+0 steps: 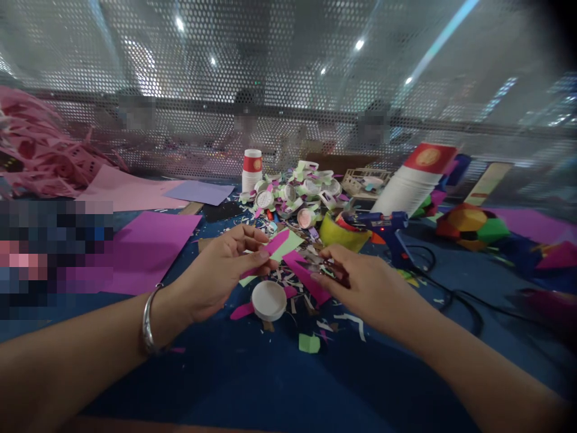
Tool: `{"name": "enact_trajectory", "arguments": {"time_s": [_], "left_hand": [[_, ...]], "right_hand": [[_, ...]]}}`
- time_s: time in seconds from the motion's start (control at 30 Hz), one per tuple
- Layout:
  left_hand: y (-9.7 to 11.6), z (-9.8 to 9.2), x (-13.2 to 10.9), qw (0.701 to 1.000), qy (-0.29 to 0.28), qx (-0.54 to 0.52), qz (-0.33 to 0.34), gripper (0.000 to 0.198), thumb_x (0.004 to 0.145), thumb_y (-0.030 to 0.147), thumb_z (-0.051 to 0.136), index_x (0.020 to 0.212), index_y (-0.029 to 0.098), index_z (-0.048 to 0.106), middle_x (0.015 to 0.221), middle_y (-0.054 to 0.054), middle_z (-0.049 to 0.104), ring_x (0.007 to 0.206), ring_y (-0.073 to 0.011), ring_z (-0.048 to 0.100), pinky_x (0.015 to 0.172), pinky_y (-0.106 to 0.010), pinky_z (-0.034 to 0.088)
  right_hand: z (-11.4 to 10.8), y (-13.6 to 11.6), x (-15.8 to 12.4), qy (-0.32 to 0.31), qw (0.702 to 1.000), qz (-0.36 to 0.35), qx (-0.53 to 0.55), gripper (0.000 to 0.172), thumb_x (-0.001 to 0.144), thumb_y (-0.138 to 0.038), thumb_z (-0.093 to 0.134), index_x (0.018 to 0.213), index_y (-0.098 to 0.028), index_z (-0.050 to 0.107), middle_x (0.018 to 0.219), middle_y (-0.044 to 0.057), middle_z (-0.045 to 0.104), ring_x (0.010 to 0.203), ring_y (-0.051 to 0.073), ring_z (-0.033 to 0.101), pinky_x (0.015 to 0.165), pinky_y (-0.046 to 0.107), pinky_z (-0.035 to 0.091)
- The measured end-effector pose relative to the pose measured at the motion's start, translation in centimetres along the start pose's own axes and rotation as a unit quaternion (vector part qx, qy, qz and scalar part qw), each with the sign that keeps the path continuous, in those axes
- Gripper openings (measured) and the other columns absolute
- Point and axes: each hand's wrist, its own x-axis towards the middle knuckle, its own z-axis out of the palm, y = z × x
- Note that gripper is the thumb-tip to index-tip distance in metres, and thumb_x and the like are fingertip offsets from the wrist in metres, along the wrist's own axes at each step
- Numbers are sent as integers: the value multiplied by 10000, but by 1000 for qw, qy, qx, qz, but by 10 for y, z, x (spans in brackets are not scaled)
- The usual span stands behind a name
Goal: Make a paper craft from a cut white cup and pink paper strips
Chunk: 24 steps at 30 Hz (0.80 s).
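My left hand (237,264), with a bracelet at the wrist, pinches a magenta paper strip (277,242) between thumb and fingers. A light green paper piece (291,245) shows just behind that strip. My right hand (356,279) is closed on scissors (312,263), mostly hidden by the fingers, with the blades pointing left toward the strip. A second magenta strip (306,281) is below the blades; whether it touches them I cannot tell. Below and between both hands sits a round white cup base (269,300) with magenta petal-shaped pieces at its sides.
Paper scraps litter the blue table (252,385). Behind my hands are a pile of cut cup pieces (311,186), stacked paper cups (401,186), a yellow tape roll (345,236) and a blue glue gun (390,228) with a black cord. Magenta sheets (148,252) lie left.
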Motion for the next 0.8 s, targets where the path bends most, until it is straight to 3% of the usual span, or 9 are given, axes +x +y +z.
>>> {"name": "enact_trajectory", "arguments": {"time_s": [0.1, 0.17, 0.3, 0.43, 0.53, 0.63, 0.73, 0.8], "left_hand": [[1, 0, -1, 998, -38, -38, -18, 76, 910, 180, 628, 967, 201, 582, 913, -4, 610, 850, -149, 676, 847, -316, 535], [2, 0, -3, 999, -52, -1, 4, 55, 929, 194, 602, 979, 218, 598, 912, -5, 608, 877, -158, 655, 830, -315, 523], [5, -2, -2, 994, -33, 78, 66, 70, 941, 201, 583, 965, 232, 641, 842, 14, 577, 762, -112, 546, 696, -242, 465], [7, -3, 2, 997, -6, 25, 77, 65, 907, 187, 638, 942, 239, 621, 725, 44, 515, 648, -90, 484, 605, -212, 419], [7, -4, 3, 998, -33, -53, 30, 79, 883, 138, 654, 853, 209, 635, 793, 29, 602, 763, -99, 598, 747, -237, 491], [6, -5, 4, 997, -39, -65, -13, 84, 874, 148, 668, 899, 203, 726, 948, -10, 698, 923, -131, 649, 904, -279, 497], [9, -6, 4, 999, -25, -27, -23, 160, 860, 180, 686, 995, 207, 767, 1099, -50, 727, 1031, -172, 641, 947, -308, 495], [11, -6, 4, 1000, -12, -17, -24, 181, 833, 175, 704, 999, 208, 770, 1086, -52, 735, 984, -181, 650, 904, -330, 522]], "right_hand": [[-2, 0, -1, 7, 999, -11, 38, 341, 913, -477, 551, 1096, -190, 587, 679, 35, 654, 565, 194, 593, 513, 284, 361], [-3, 1, -1, 17, 998, -12, 52, 296, 926, -457, 541, 1061, -198, 592, 677, 25, 647, 579, 187, 593, 525, 280, 362], [-4, 4, 0, 53, 996, 0, 72, 290, 924, -469, 555, 1018, -199, 602, 647, 3, 627, 558, 165, 573, 525, 270, 358], [-4, 7, 0, 75, 992, 0, 103, 285, 908, -484, 592, 966, -206, 618, 626, -9, 626, 525, 145, 555, 503, 256, 371], [-4, 8, 0, 84, 990, 4, 113, 337, 887, -505, 617, 1027, -200, 639, 721, 25, 696, 604, 173, 628, 539, 264, 425], [-4, 8, -1, 84, 989, 16, 123, 448, 863, -538, 635, 1158, -200, 629, 793, 46, 736, 645, 197, 668, 562, 280, 465], [-3, 7, -1, 91, 988, 5, 124, 446, 867, -532, 636, 1167, -201, 644, 791, 47, 744, 639, 200, 674, 568, 287, 481], [-4, 7, -2, 98, 987, -3, 124, 422, 884, -522, 618, 1146, -194, 663, 812, 57, 749, 658, 203, 682, 586, 292, 494]]}}
